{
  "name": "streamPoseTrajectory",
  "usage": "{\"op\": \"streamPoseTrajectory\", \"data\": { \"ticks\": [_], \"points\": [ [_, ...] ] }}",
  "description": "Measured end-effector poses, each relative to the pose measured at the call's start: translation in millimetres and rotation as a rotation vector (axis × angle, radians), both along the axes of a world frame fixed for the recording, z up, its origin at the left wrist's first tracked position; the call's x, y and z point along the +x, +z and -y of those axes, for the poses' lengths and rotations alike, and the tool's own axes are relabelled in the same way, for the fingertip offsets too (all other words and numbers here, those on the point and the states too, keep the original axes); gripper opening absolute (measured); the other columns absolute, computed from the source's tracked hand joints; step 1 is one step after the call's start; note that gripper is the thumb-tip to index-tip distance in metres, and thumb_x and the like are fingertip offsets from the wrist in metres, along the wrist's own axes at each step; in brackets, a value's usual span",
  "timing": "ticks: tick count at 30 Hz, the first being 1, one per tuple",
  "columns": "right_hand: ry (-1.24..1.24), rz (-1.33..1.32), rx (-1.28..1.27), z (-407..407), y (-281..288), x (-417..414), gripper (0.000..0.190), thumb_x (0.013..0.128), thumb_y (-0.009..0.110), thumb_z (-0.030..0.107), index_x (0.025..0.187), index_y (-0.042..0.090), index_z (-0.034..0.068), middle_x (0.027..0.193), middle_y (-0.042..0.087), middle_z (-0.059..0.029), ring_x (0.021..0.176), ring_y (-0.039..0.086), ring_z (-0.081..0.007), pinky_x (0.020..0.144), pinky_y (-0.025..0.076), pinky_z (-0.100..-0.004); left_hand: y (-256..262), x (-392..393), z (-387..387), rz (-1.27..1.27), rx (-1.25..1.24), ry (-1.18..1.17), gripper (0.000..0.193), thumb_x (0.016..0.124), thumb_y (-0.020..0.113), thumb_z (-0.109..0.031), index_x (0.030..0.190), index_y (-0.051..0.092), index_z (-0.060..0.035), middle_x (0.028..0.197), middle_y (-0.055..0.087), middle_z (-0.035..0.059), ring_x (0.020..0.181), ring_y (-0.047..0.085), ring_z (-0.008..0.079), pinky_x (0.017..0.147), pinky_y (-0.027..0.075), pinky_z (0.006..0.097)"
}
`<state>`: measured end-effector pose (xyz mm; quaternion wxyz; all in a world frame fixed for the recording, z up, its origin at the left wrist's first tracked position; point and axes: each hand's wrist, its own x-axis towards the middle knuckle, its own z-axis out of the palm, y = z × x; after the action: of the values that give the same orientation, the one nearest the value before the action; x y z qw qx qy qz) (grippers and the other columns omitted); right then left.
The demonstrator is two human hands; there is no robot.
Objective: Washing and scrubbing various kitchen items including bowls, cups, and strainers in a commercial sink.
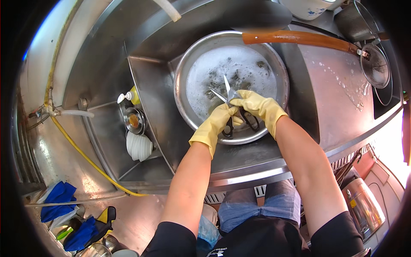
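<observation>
A pair of scissors (227, 84) with black handles is spread apart above a round metal basin (180, 106). Its blades point away from me over cloudy, foamy water (205, 72). My left hand (221, 120), in a yellow rubber glove, grips the scissors near the pivot and the left handle loop. From the right, my right hand (257, 104), gloved alike, pinches them at the base of the blades. A small greyish patch shows at its fingertips; I cannot tell what it is. Dark bits show in the water, their kind unclear.
The basin sits in a stainless steel sink (147, 83). Left of it are stacked white bowls (138, 147) and a yellow pump bottle (135, 96). A wooden handle (298, 38) overhangs the basin's far rim. A strainer (375, 66) lies right; a yellow hose (82, 154) runs left.
</observation>
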<state>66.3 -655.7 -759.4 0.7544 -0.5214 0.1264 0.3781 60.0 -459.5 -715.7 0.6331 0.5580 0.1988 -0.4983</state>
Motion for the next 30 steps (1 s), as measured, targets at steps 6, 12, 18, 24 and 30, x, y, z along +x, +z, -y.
{"op": "streamPoseTrajectory", "data": {
  "ticks": [6, 12, 18, 24, 30],
  "points": [
    [-0.444, -0.227, -0.085, -24.5, 7.3, 44.0, 0.064, 0.099, 0.063, -0.009, 0.16, 0.044, -0.007, 0.1, 0.076, -0.0187, 0.072, 0.073, -0.0236, 0.061, 0.058, -0.0348, 10.0, -16.0, -2.6, -0.055, -0.119, -0.218, 0.03, 0.11, 0.069, -0.025, 0.132, 0.077, -0.0058, 0.093, 0.075, 0.008, 0.071, 0.075, 0.0179, 0.069, 0.064, 0.0301],
    [-0.55, 0.18, -0.767, 1.0, 22.4, 79.0, 0.051, 0.105, 0.064, 0.004, 0.154, 0.054, -0.003, 0.111, 0.077, -0.0175, 0.088, 0.076, -0.0263, 0.078, 0.061, -0.0383, 4.1, -13.7, -6.0, -0.086, 0.075, -0.031, 0.03, 0.112, 0.066, -0.03, 0.122, 0.077, -0.0036, 0.09, 0.078, 0.0124, 0.071, 0.076, 0.0217, 0.065, 0.065, 0.0337],
    [0.296, -0.007, -0.73, 0.5, 45.8, 30.9, 0.05, 0.102, 0.072, 0.028, 0.146, 0.066, 0.003, 0.13, 0.076, -0.024, 0.12, 0.073, -0.0375, 0.104, 0.055, -0.0457, -48.1, -9.7, -10.2, 0.009, 0.385, 0.075, 0.03, 0.108, 0.069, -0.028, 0.107, 0.074, 0.0023, 0.092, 0.079, 0.0203, 0.067, 0.075, 0.0293, 0.06, 0.063, 0.0425],
    [0.722, 0.106, -0.855, -12.3, 59.7, 4.5, 0.067, 0.098, 0.064, 0.052, 0.148, 0.068, 0.008, 0.153, 0.064, -0.0221, 0.143, 0.061, -0.0365, 0.12, 0.047, -0.047, -40.5, 15.5, 6.2, 0.169, 0.765, -0.096, 0.021, 0.095, 0.071, -0.017, 0.103, 0.075, 0.0019, 0.09, 0.077, 0.0214, 0.069, 0.073, 0.0327, 0.056, 0.056, 0.0458],
    [0.511, 0.287, -0.454, 46.7, 110.3, -7.7, 0.043, 0.099, 0.072, 0.035, 0.128, 0.075, 0.004, 0.135, 0.074, -0.0214, 0.122, 0.071, -0.0389, 0.109, 0.052, -0.048, 42.5, 8.8, 29.1, -0.003, 0.33, 0.403, 0.013, 0.105, 0.067, -0.015, 0.117, 0.067, -0.0087, 0.096, 0.07, 0.0073, 0.074, 0.064, 0.0217, 0.053, 0.048, 0.0366]
  ]
}}
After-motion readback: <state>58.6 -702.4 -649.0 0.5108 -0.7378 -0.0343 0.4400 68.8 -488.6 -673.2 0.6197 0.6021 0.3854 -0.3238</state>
